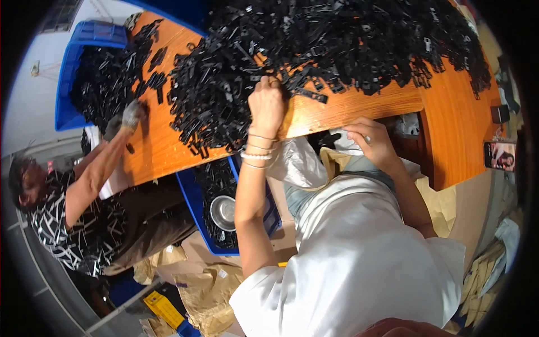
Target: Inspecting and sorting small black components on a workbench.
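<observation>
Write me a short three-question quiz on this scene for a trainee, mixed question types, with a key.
1. Multiple choice: Where are the fingers of the camera wearer's left hand?
A. On the phone
B. On a brown paper bag
C. At the edge of the heap of small black parts

2. True or false: The round metal bowl stands on the wooden tabletop.

3. Fill in the blank: The co-worker on the left of the picture reaches toward black parts with a hand in a ____ glove.

Key:
1. C
2. False; the round metal bowl sits in a blue crate that also holds black parts.
3. Grey
</observation>
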Motion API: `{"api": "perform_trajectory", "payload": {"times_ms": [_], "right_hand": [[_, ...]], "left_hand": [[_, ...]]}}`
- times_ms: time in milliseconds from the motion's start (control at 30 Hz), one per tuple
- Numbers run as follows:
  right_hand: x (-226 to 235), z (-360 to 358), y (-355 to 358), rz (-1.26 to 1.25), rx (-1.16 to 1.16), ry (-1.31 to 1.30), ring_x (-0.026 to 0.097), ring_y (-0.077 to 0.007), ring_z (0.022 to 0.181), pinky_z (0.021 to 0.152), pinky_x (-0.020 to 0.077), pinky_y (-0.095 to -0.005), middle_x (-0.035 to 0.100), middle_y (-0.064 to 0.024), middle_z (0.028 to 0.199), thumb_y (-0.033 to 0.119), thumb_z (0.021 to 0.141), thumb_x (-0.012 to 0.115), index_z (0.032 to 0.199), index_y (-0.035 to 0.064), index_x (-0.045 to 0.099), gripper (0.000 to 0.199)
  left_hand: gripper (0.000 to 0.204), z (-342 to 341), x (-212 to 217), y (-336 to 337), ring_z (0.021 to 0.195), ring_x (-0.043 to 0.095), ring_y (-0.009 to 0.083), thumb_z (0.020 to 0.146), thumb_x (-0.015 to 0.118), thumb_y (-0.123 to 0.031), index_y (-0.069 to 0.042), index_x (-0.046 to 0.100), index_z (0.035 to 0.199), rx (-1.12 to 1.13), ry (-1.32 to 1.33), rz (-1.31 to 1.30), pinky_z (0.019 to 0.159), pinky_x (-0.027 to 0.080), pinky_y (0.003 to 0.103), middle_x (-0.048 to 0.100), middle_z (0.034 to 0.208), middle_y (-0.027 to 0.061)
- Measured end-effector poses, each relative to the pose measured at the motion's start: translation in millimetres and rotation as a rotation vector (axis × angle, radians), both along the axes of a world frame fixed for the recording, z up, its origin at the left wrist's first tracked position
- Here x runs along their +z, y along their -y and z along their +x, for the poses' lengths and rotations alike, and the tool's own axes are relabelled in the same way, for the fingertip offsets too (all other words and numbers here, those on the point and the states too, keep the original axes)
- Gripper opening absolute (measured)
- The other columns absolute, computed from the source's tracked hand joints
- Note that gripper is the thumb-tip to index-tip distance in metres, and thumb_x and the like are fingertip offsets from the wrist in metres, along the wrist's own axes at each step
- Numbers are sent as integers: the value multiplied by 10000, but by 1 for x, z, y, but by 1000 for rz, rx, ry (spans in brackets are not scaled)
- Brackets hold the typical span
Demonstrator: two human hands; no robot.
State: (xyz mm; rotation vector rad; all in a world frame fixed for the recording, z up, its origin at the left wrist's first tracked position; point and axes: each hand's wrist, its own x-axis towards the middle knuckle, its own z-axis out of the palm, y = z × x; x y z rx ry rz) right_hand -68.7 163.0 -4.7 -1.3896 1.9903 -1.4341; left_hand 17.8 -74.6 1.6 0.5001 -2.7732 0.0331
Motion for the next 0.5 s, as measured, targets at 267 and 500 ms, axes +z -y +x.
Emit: {"api": "perform_trajectory", "payload": {"times_ms": [267,500], "right_hand": [[-18,-92,-43,-70,-918,-342,486,-142,584,557,402,-248,541,-81,718,100,758,612,803,-11,603,121],[-20,-115,-50,190,-943,-682,517,-232,722,604,425,-331,530,-100,782,130,734,632,805,19,618,133]], "left_hand": [[188,-2,16,2,712,554,258,579,599,-11,-21,583,766,-92,-30,91,562,465,335,507,818,116],[110,-6,22,2,705,554,256,690,566,28,36,537,796,-10,-388,415,644,453,302,532,874,126]]}}
